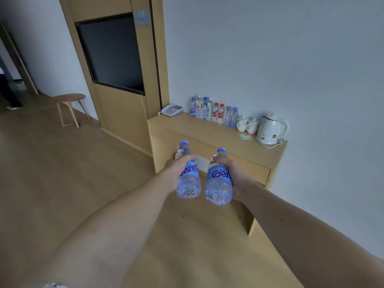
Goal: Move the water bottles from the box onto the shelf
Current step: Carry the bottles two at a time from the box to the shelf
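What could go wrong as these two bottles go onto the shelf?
1. The row of bottles stands packed along the wall; a new one set in carelessly could topple them.
2. The cups and kettle crowd the right end, so the free space is mostly at the front edge.
3. With the left hand and right hand each holding a bottle, neither can steady anything.

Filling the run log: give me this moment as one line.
phase: carrying | left hand: grips blue-label bottle | right hand: grips second bottle | shelf: bottles standing, ahead | box: unseen

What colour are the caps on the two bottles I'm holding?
Light blue caps, on the left bottle and the right bottle, seen in the head view.
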`<action>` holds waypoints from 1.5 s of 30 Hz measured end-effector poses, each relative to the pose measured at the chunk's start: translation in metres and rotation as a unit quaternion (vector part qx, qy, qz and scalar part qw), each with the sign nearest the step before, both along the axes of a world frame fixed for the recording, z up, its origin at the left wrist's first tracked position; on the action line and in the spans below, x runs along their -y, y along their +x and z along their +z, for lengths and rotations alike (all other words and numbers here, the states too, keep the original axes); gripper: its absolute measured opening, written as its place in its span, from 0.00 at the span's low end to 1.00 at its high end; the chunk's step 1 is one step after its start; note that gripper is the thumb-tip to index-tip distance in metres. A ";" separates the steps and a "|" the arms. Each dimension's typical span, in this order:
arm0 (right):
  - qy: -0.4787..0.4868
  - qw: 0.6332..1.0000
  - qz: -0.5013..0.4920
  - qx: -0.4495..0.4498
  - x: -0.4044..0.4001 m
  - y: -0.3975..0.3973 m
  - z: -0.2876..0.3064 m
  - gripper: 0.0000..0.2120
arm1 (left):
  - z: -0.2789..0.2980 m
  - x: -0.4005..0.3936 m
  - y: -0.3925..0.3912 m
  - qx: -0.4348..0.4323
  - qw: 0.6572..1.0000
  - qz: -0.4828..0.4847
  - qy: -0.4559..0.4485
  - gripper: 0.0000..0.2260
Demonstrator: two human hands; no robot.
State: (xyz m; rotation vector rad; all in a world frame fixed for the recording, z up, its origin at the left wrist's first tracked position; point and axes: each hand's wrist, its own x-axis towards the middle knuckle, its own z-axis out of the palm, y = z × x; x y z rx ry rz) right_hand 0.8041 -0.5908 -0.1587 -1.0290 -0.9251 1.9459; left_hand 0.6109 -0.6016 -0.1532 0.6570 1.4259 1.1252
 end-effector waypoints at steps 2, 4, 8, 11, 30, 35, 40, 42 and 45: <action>-0.008 1.000 0.001 0.011 -0.024 -0.021 -0.003 0.17 | -0.004 -0.022 -0.023 0.007 1.000 -0.001 -0.003 0.26; -0.021 0.999 0.001 0.027 -0.049 -0.042 -0.008 0.16 | -0.011 -0.043 -0.045 0.016 1.000 0.002 -0.010 0.27; -0.027 0.999 0.021 0.028 -0.110 -0.082 -0.022 0.15 | -0.028 -0.094 -0.088 0.027 0.999 0.008 -0.017 0.31; -0.021 0.999 0.034 0.016 -0.164 -0.116 -0.035 0.14 | -0.039 -0.137 -0.117 0.023 0.999 0.018 -0.025 0.30; -0.073 0.993 0.073 -0.060 -0.523 -0.265 -0.047 0.22 | -0.030 -0.480 -0.256 0.044 0.998 0.007 -0.051 0.23; -0.088 0.995 0.044 -0.013 -0.585 -0.289 -0.059 0.25 | -0.048 -0.554 -0.283 0.026 0.998 0.008 -0.048 0.27; -0.084 0.996 -0.004 0.021 -0.648 -0.314 -0.062 0.23 | -0.053 -0.632 -0.314 0.006 0.999 -0.026 -0.022 0.23; -0.078 0.997 -0.021 0.020 -0.678 -0.327 -0.059 0.22 | -0.046 -0.669 -0.331 -0.004 0.999 -0.051 -0.011 0.21; -0.067 0.995 -0.075 0.021 -0.726 -0.352 -0.049 0.22 | -0.030 -0.728 -0.357 -0.009 0.993 -0.119 0.006 0.15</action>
